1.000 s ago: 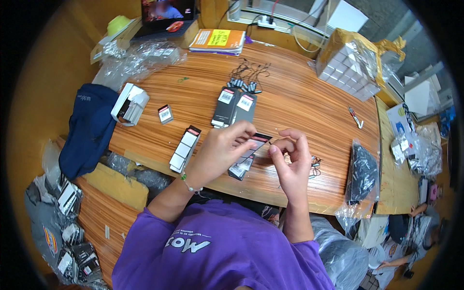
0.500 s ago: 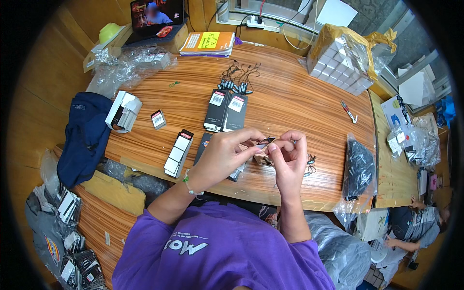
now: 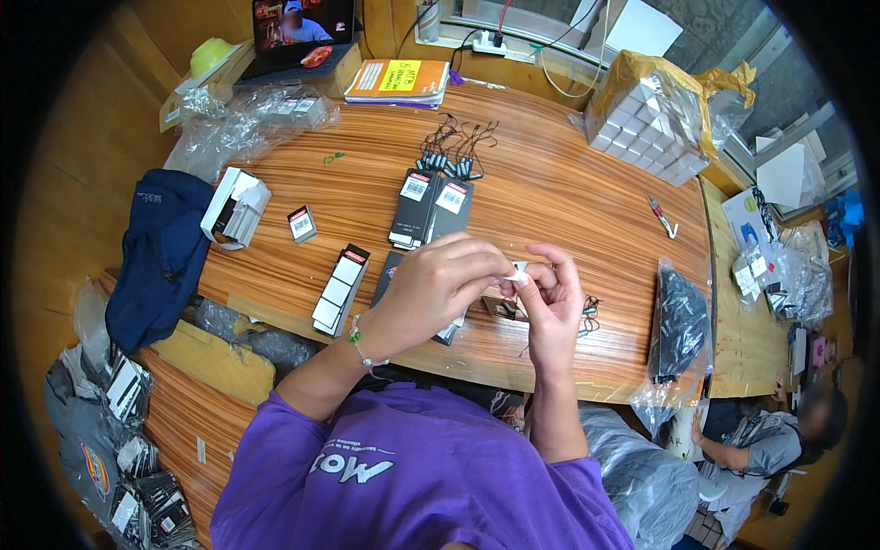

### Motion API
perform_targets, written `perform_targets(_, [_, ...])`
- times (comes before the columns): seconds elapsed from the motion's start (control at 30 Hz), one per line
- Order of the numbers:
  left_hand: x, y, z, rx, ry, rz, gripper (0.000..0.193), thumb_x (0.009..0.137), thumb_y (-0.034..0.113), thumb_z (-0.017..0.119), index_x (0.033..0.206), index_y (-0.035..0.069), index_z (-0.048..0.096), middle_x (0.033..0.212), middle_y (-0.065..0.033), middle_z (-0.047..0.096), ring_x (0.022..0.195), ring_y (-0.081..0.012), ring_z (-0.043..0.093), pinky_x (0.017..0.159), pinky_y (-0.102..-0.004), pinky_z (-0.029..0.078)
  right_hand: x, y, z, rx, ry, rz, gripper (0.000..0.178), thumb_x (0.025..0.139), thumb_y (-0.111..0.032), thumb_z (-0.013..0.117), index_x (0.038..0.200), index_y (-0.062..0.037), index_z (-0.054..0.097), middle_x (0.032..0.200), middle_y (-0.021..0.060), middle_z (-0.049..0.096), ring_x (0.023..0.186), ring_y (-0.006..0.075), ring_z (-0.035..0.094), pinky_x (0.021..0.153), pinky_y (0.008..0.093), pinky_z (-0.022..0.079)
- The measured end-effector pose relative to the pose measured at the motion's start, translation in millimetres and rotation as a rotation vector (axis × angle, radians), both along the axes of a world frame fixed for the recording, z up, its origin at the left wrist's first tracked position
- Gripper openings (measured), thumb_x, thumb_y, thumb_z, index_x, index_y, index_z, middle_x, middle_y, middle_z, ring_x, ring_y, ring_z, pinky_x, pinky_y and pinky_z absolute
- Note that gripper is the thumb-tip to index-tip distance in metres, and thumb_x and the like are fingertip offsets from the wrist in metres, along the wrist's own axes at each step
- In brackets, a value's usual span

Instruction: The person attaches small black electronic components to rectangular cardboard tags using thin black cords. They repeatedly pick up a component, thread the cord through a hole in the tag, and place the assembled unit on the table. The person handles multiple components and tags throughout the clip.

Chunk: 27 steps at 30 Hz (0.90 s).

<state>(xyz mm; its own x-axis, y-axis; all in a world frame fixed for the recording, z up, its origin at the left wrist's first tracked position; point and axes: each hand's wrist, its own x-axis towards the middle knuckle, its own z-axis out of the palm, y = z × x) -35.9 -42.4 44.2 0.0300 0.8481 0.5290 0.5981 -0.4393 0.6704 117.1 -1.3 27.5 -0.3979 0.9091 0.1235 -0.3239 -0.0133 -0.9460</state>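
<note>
Above the front part of the wooden table, my left hand [image 3: 438, 286] and my right hand [image 3: 553, 307] meet, fingertips pinched on a small white tag [image 3: 520, 268]. Fingers cover most of it. Beneath them stands a small brown box [image 3: 502, 308], partly hidden. Black cords [image 3: 589, 316] lie just beyond my right hand. Past my left hand are two side-by-side stacks of dark hang tags [image 3: 423, 220] with white labels. A dark stack [image 3: 441, 335] is mostly covered by my left hand, and left of it lies a long stack of label cards [image 3: 341, 291].
Corded black tags [image 3: 451, 163] lie behind the stacks. To the left are a small card stack [image 3: 301, 225], an open white box [image 3: 235, 209] and a navy pouch [image 3: 158, 261]. On the right lie snips [image 3: 662, 216] and a bagged black bundle [image 3: 679, 321]; a person [image 3: 765, 449] sits beyond.
The small piece between my fingers showed a dark face before and now shows white. My left fingers have curled over it. The person at the lower right has shifted position.
</note>
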Motion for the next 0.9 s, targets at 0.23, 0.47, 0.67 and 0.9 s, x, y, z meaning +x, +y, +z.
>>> perform_targets(0.23, [-3,2,-1,0.314,0.393,0.057,0.017,0.066,0.012,0.068,0.082,0.017,0.069,0.087,0.0046,0.06,0.096,-0.0178,0.053,0.091,-0.0443,0.038,14,15,-16,-0.208,0.03,0.175,0.008,0.09,-0.01,0.051,0.092,-0.0028,0.055,0.091,0.0043,0.057,0.082,0.0096,0.054,0.075,0.0223,0.042])
perform_targets(0.47, [-3,4,-15,0.248,0.385,0.011,0.016,0.065,0.013,0.068,0.081,0.019,0.069,0.083,0.0069,0.06,0.094,-0.0161,0.054,0.094,-0.0445,0.035,9,13,-17,-0.153,0.195,-0.109,0.005,0.09,-0.013,0.05,0.091,-0.008,0.051,0.097,0.0019,0.047,0.087,0.0095,0.043,0.077,0.023,0.036])
perform_targets(0.67, [-12,1,-18,0.194,0.278,0.086,0.017,0.065,0.003,0.068,0.08,0.012,0.066,0.085,0.0017,0.062,0.083,-0.0183,0.059,0.082,-0.0386,0.044,21,31,-1,0.019,0.543,0.034,0.01,0.093,-0.019,0.045,0.094,-0.0099,0.042,0.072,0.0043,0.045,0.064,0.0124,0.039,0.061,0.026,0.035])
perform_targets(0.9, [-6,6,-28,0.114,0.018,0.015,0.013,0.07,-0.005,0.063,0.079,0.004,0.059,0.086,-0.0087,0.062,0.077,-0.0233,0.061,0.064,-0.0304,0.048,8,33,1,-0.177,0.742,0.352,0.01,0.094,-0.019,0.043,0.094,-0.01,0.04,0.059,0.0023,0.041,0.054,0.012,0.034,0.054,0.0267,0.032])
